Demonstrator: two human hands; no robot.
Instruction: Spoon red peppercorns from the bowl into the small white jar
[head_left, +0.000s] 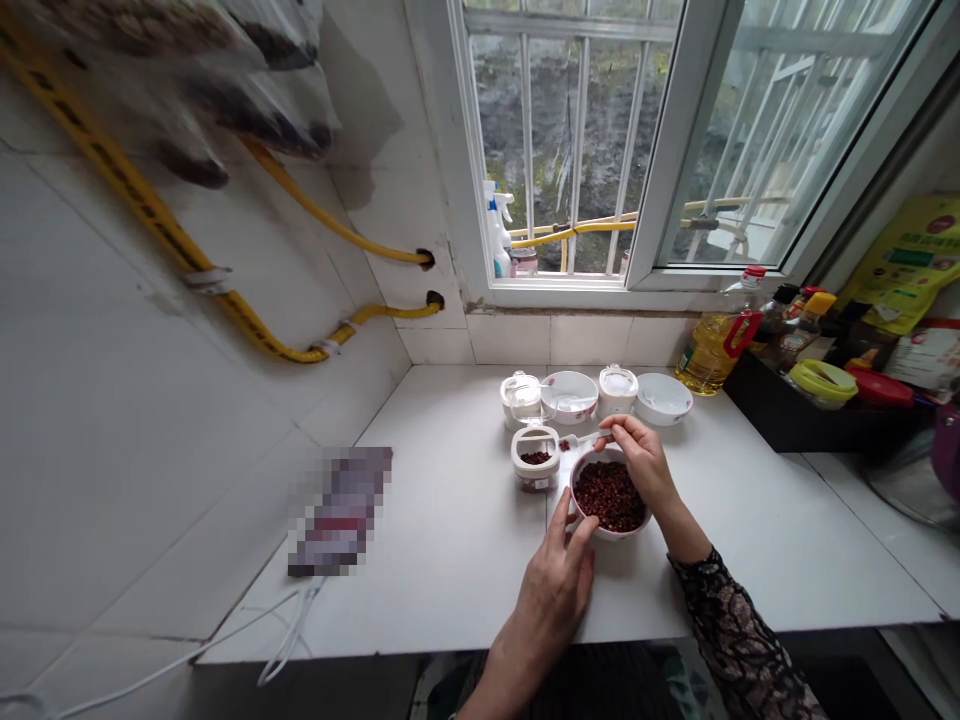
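1. Peppercorns [609,497], dark red and dry-looking, fill a white ceramic bowl [576,500] almost to its pink-trimmed rim. The bowl sits toward the near edge of the white tiled bench [450,590], directly in front of me in this head view.

2. The bowl and its load should feel light but handle delicately: the bowl looks stiff, breakable and perhaps slick, while the loose grains would likely roll out at a sharp tilt. Its rim or outer wall looks like the surest place to hold.

3. At the far side of the bowl, my right hand [643,465] is closed in a pinch on a slim white handle [589,438], perhaps a spoon's; its other end is hidden.

4. At the near left of the bowl, my left hand [551,600] is open, its fingers spread and resting against the bowl's side.

5. Just left of the bowl stands a small white container [535,470], uncovered, with a few peppercorns in its bottom.

6. Beyond the bowl, two lidded jars [617,388] and two white dishes [664,398] stand in a row. Farther right of it are a bottle of cooking oil [718,345] and a black tray [795,415] of condiments.
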